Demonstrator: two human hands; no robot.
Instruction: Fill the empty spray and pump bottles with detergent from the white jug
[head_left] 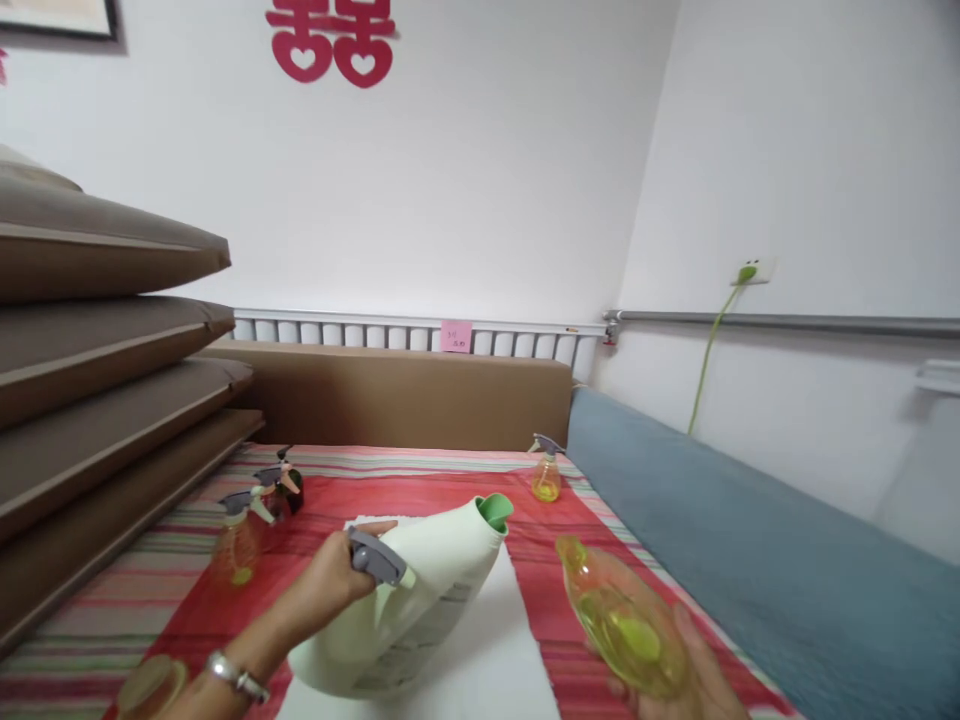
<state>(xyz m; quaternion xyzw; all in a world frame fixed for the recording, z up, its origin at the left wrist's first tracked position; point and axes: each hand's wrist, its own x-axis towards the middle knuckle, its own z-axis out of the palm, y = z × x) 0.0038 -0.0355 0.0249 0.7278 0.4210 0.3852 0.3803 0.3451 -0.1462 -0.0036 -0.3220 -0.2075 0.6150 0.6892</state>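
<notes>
My left hand (335, 575) is closed around the handle side of a large pale green jug (431, 590), tilted so that its green pouring spout (495, 510) points up and right. A grey trigger spray head (376, 557) sits at the same hand's fingers, apparently pinched there. My right hand (697, 665) grips a clear yellowish spray bottle (626, 625) without its head, its neck leaning up and left toward the jug. Yellow liquid lies in this bottle. The spout and the bottle's neck are apart, and no stream shows between them.
A white sheet (495, 640) lies under the jug on a red striped cloth (375, 490). One spray bottle (546, 475) stands back right; several others (238, 545) stand left. A round yellowish lid (154, 688) is lower left. Stacked brown cushions (112, 350) and a blue-grey pad (735, 530) border the sides.
</notes>
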